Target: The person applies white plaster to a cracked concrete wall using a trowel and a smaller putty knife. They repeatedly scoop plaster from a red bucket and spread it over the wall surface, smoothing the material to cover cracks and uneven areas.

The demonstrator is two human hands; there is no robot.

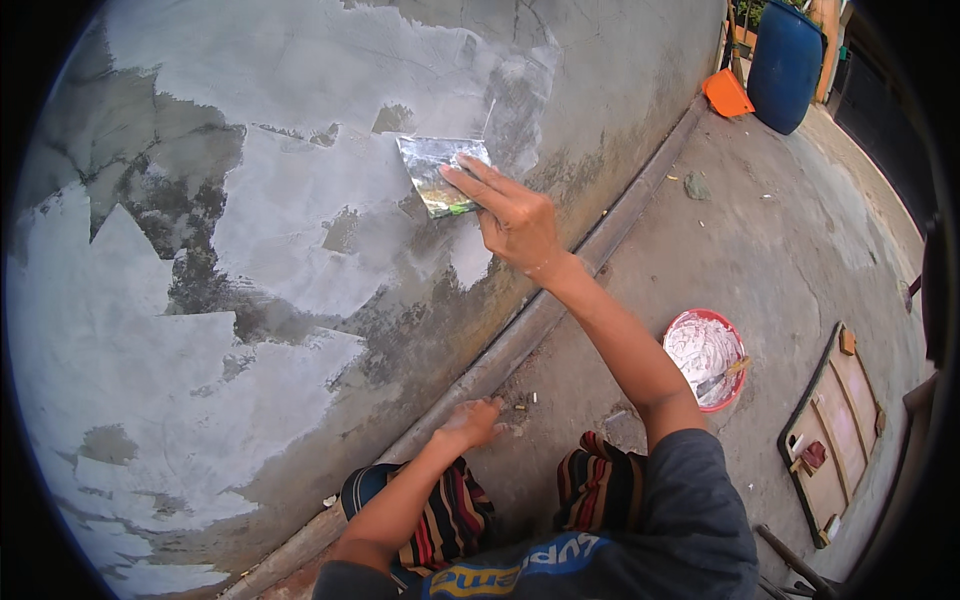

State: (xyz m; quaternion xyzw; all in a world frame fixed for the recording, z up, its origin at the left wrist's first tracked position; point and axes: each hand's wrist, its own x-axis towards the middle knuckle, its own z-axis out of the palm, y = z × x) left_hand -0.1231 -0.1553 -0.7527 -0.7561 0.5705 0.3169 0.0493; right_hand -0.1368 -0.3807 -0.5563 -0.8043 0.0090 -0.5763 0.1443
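My right hand (515, 215) grips a broad, shiny metal putty scraper (435, 165), its blade laid against the wall (560, 130). Two fingers stretch over the blade; a little green shows at its lower edge. Whitish putty (300, 215) covers the grey wall in uneven patches, with dark bare spots between them. Low beside my knees, my left hand (470, 424) hangs loosely, fingers apart and no object visible in it. On the floor to the right stands a red-rimmed tub (741, 345) of white putty, a small putty knife (722, 377) resting in it.
A raised concrete ledge (490, 365) follows the wall's foot. Far off stand a blue barrel (787, 70) and an orange dustpan (727, 93). A framed wooden panel (838, 430) lies at the right, small items on it. Bits of debris dot the concrete floor (640, 270).
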